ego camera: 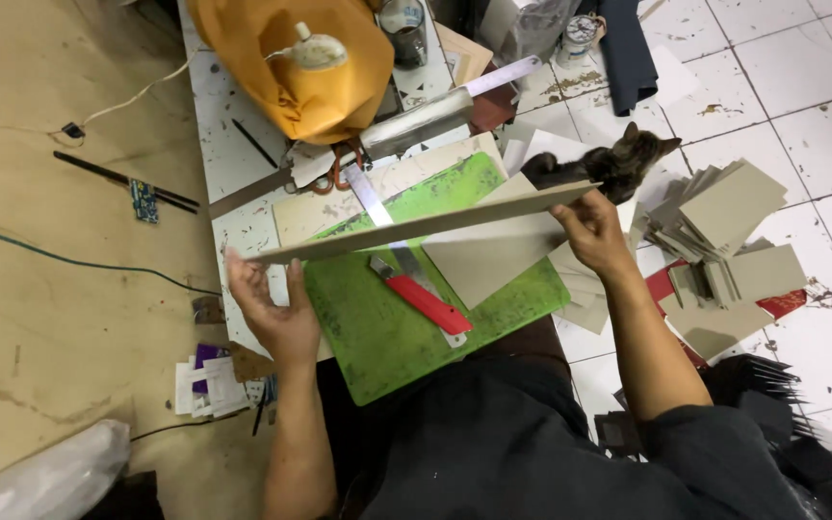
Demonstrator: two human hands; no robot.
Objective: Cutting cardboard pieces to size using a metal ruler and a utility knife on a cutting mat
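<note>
I hold a long grey cardboard sheet (416,226) by its two ends, seen nearly edge-on above the green cutting mat (387,332). My left hand (272,308) grips its left end and my right hand (594,236) grips its right end. Under the sheet, on the mat, lie a red-handled utility knife (426,300), a metal ruler (377,207) and a smaller grey cardboard piece (483,260).
A cat (618,164) sits on the tiled floor just beyond my right hand. Stacks of cut grey cardboard (724,241) lie at the right. An orange bag (300,67), scissors (339,169) and a tin (404,29) stand at the back. Cables (50,246) cross the wooden floor at the left.
</note>
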